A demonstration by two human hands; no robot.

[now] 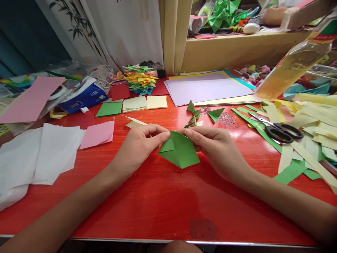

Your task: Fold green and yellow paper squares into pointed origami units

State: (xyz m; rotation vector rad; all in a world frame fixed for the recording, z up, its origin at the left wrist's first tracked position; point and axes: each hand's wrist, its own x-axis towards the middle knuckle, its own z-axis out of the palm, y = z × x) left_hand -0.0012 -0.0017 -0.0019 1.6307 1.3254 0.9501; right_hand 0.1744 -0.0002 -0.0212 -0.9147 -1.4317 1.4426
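Note:
A partly folded sheet of green paper (181,151) is held above the red table (147,203), one corner pointing toward me. My left hand (143,140) pinches its upper left edge between thumb and fingers. At the upper right edge, my right hand (210,142) grips it the same way. A small flap lies folded over on the paper's left side. Just beyond my hands are folded green pieces (193,112), a green triangle (216,114) and a cream folded piece (135,122), partly hidden by my left hand.
Black-handled scissors (283,133) lie among paper strips (313,140) at right. A tilted bottle (295,66) stands behind them. Lilac sheets (207,88), a stack of folded colored paper (140,80) and small green squares (109,109) sit at the back. Pink squares (97,135) and white tissues (55,151) lie left.

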